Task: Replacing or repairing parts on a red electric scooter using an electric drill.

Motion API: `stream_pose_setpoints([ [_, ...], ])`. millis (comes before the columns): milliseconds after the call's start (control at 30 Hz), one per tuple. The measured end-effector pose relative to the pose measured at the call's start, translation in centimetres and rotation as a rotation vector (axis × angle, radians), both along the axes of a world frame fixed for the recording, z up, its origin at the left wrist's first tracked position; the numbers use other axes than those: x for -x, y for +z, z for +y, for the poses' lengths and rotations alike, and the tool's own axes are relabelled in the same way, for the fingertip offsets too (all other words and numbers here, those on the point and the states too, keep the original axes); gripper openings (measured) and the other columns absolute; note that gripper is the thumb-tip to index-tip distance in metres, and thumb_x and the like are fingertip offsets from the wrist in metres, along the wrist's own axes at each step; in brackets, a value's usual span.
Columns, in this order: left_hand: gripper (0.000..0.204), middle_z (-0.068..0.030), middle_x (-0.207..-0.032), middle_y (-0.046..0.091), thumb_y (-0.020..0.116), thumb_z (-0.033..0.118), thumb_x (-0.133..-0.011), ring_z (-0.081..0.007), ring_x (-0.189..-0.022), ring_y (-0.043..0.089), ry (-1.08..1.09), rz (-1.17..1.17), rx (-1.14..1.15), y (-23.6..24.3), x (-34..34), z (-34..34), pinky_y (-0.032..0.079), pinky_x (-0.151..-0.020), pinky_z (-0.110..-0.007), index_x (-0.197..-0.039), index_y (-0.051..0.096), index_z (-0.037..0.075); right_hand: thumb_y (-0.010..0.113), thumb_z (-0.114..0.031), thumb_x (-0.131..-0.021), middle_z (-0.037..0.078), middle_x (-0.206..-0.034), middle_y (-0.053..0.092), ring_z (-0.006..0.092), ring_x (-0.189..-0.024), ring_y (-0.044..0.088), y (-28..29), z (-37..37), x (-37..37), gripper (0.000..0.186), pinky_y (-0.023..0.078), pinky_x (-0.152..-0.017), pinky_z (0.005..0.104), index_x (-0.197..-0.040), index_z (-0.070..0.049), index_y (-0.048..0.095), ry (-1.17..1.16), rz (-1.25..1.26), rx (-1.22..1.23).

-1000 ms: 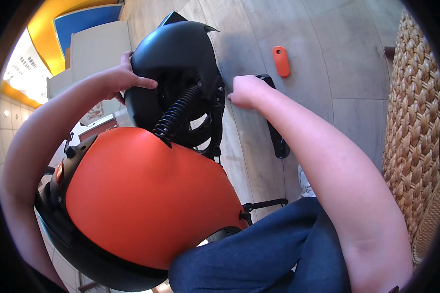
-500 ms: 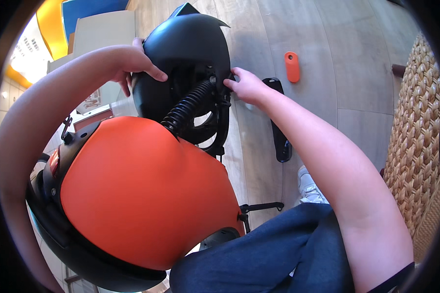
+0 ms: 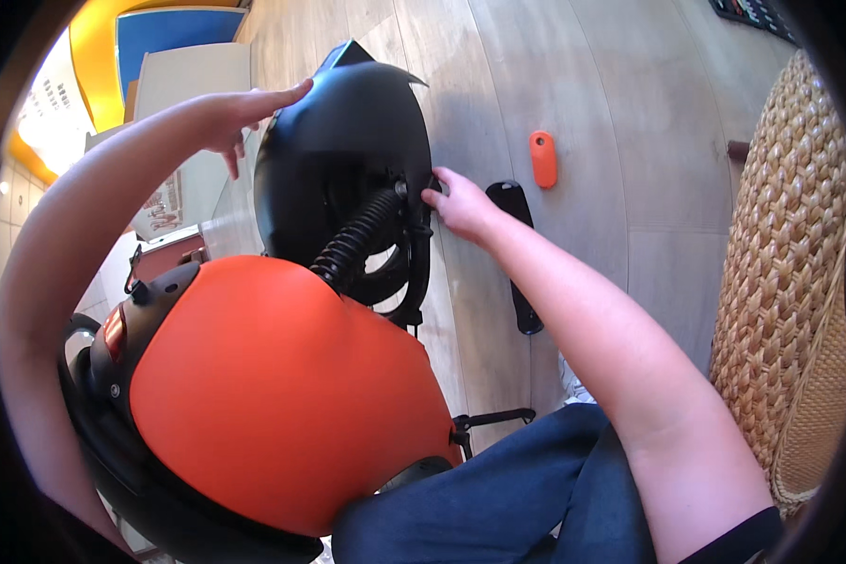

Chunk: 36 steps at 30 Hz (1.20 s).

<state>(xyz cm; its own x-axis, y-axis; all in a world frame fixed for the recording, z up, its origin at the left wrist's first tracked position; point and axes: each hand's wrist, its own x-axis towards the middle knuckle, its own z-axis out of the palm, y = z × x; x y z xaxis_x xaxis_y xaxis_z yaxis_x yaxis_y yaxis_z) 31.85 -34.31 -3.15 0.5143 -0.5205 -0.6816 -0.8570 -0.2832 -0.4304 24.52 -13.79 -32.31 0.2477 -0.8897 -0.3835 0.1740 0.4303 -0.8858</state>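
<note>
Moved L hand (image 3: 237,115) up blk shell (image 3: 352,117), w/ fingers apart; kept R hand (image 3: 462,204) at R edge, can't tell grip; prob. steadying.

A grey wood plank floor (image 3: 583,56) is under the right hand (image 3: 456,202). Well to that hand's right is a big tan wicker piece (image 3: 780,235). Past the left hand (image 3: 244,115) are a pale grey panel (image 3: 193,75), a blue board (image 3: 174,33) and something bright yellow (image 3: 99,70).

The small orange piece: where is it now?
In the head view, the orange piece lies on the floor, upper right of centre, just beyond the black strip, farther right than the right hand.
</note>
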Motion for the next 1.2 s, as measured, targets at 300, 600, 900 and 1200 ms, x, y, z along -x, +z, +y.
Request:
stream_pose_setpoints([
  [300, 0.137, -0.0222, -0.172, -0.004, 0.072, 0.084, -0.072, -0.054, -0.154, 0.012, 0.148, 0.143, 0.173, -2.2, -1.9, 1.0, 0.025, -0.108, -0.082, -0.166, -0.012, 0.031, 0.068, -0.021, -0.097, 0.021, -0.143, 0.061, 0.0346, -0.133, 0.058, -0.5, 0.4, -1.1, 0.063, 0.045, -0.112, 0.0401, -0.154, -0.005, 0.045, -0.021, -0.135, -0.06],
  [600, 0.108, -0.0292, -0.162, 0.029, 0.074, 0.065, -0.086, -0.0546, -0.138, 0.047, 0.295, 0.08, -0.29, 2.2, -0.3, -0.9, 0.04, -0.105, -0.077, -0.162, 0.02, 0.009, 0.069, -0.022, -0.096, 0.02, -0.143, 0.061, 0.0361, -0.133, 0.058, -0.5, -0.2, 0.2, 0.062, 0.046, -0.111, 0.0414, -0.152, -0.008, 0.048, 0.019, -0.126, 0.059],
  [900, 0.108, -0.0384, -0.152, 0.04, 0.071, 0.075, -0.08, -0.0562, -0.136, 0.047, 0.252, -0.033, -0.516, 2.2, 0.7, -3.2, 0.043, -0.104, -0.075, -0.157, 0.036, 0.007, 0.071, -0.017, -0.095, 0.018, -0.109, 0.072, 0.0288, -0.097, 0.068, 0.7, -0.3, 0.9, 0.057, 0.052, -0.092, 0.0372, -0.149, -0.013, 0.054, -0.032, 0.116, 0.19],
  [1200, 0.136, -0.0309, -0.162, 0.03, 0.054, 0.098, -0.07, -0.0536, -0.142, 0.043, 0.016, -0.003, -0.027, 0.1, 0.4, 1.5, 0.046, -0.105, -0.068, -0.163, 0.025, 0.003, 0.064, -0.02, -0.098, 0.018, -0.14, 0.063, 0.0379, -0.133, 0.057, 0.2, 0.0, 1.0, 0.061, 0.045, -0.112, 0.0422, -0.156, -0.019, 0.045, 0.004, 0.018, 0.106],
])
